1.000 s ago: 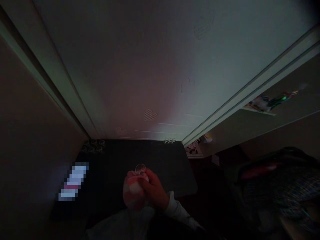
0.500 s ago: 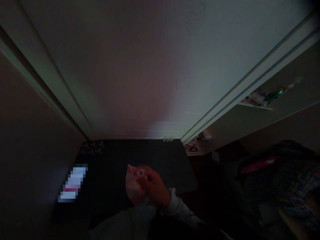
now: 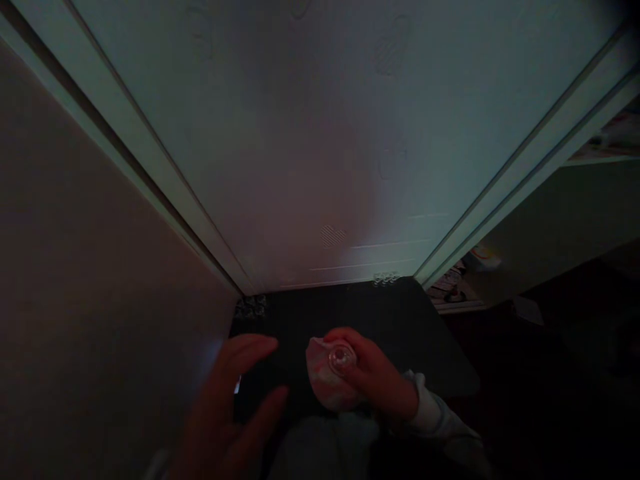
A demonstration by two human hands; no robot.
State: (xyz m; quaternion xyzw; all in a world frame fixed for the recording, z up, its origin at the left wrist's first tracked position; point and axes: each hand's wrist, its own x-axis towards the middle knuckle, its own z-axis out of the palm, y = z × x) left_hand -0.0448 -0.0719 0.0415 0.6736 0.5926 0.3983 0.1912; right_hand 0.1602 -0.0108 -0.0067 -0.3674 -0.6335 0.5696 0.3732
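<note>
My right hand [image 3: 375, 377], in a pale sleeve, is closed on a pink, soft-looking pouch [image 3: 327, 380]. A round clear piece [image 3: 342, 357] like a cap or ring shows between thumb and forefinger; I cannot tell exactly what it is. To the left of the pouch, my left hand [image 3: 235, 400] is raised over the dark tabletop [image 3: 320, 307], its thumb and fingers apart with nothing between them. The light is dim, and the underside of the pouch is hard to make out.
Small clear pieces [image 3: 251, 307] stand at the table's far left corner, others [image 3: 385, 279] at its far right. A pale panel [image 3: 300, 167] with faint heart shapes rises behind. Past its right frame are shelved items [image 3: 450, 283]. A bright sliver [image 3: 237, 385] shows beside my left hand.
My left hand has come into view from the lower left, covering most of the glowing rectangle. The view has swung left, and the round clear piece now faces me more fully.
</note>
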